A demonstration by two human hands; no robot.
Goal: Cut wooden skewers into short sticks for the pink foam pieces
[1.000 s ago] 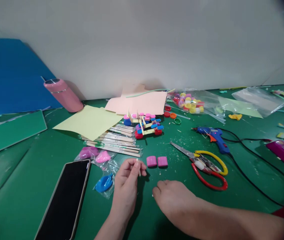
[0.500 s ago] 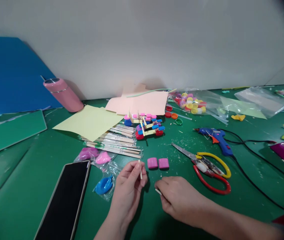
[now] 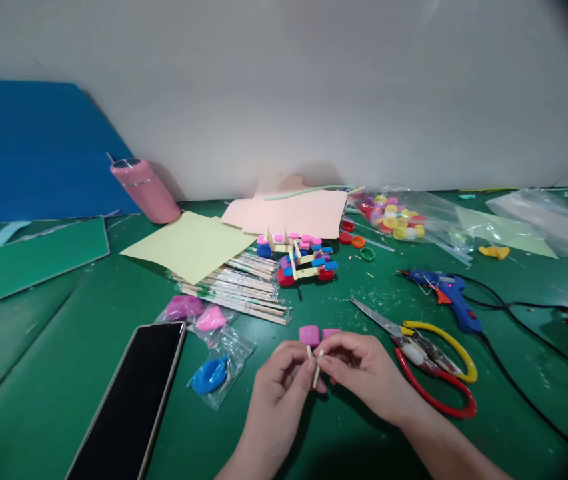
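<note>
Apparently for fine control, the left hand (image 3: 280,390) pinches one short stick (image 3: 309,351) between narrowed fingers (image 3: 303,380) just beside a second stick (image 3: 317,377), likewise pinched by the right hand (image 3: 368,379).

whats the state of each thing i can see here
left hand: pinching one short stick
right hand: pinching another short stick
phone: lying face up, screen dark
glue gun: lying on its side; hot or cold, cannot tell
scissors: lying unheld
pink blocks: lying side by side, one partly hidden
wrapped sticks: in clear plastic, partly under yellow paper
pink bottle: looks tilted
</note>
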